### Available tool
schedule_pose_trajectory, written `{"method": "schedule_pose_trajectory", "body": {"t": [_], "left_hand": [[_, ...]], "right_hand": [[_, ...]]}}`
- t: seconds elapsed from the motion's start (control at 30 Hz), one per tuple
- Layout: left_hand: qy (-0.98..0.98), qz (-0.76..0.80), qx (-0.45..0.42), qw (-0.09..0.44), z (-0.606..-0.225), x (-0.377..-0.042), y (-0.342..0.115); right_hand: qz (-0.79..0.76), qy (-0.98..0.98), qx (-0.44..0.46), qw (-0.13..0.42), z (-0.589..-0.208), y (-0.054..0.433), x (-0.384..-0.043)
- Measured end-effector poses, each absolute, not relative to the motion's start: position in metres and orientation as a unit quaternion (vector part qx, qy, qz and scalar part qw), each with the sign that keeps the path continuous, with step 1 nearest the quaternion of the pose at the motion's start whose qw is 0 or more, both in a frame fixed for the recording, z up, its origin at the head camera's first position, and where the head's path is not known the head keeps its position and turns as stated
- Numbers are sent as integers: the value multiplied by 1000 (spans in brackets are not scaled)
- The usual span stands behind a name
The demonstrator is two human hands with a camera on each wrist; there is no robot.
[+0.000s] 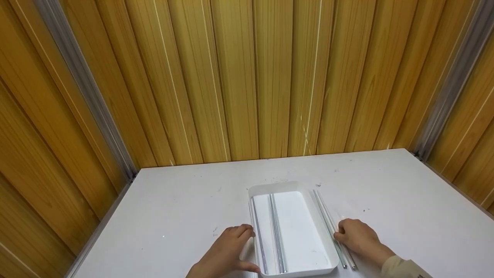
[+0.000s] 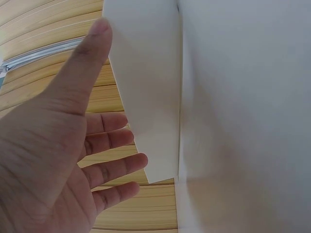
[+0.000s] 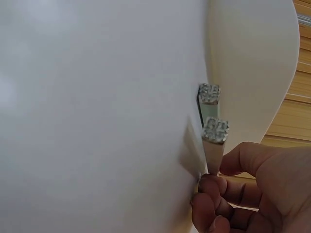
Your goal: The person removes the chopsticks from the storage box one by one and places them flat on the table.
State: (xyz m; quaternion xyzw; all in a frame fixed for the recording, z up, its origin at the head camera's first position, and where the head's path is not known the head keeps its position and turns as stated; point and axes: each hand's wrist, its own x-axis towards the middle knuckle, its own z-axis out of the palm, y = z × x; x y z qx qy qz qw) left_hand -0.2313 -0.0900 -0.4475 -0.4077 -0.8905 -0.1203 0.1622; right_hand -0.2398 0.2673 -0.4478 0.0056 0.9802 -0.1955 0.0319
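A white rectangular tray (image 1: 301,231) stands on the table, with several slim silver metal chopsticks (image 1: 277,235) lying lengthwise along its left half. My left hand (image 1: 227,247) is at the tray's left wall, thumb spread from the fingers and fingertips right at the rim. Outside the right wall, two more chopsticks lie almost parallel. My right hand (image 1: 359,235) pinches the outer chopstick (image 3: 215,145) between thumb and forefinger, partway along its length. The other chopstick (image 3: 209,93) lies between it and the tray wall; both have square, textured ends.
The white table (image 1: 185,216) reaches back to a wood-patterned wall (image 1: 270,85), with similar panels on both sides. Grey metal posts (image 1: 100,112) stand at the corners. Small dark specks mark the tabletop behind and beside the tray.
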Motion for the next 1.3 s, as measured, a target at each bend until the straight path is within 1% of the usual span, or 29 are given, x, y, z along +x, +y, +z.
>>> {"method": "schedule_pose_trajectory", "body": {"t": [0.23,0.47,0.73,0.97,1.3], "left_hand": [[-885,-126,-414,173,-450,-233,-91],[-891,-124,-407,160,-450,-233,-90],[-893,-112,-406,161,-451,-232,-90],[-894,-123,-405,149,-450,-232,-89],[-894,-115,-404,158,-449,-231,-90]], "right_hand": [[-200,979,7,34,-449,268,-241],[-195,980,6,39,-449,268,-241],[-189,981,0,38,-453,268,-242],[-190,981,5,44,-454,269,-242],[-196,979,3,47,-450,270,-243]]}}
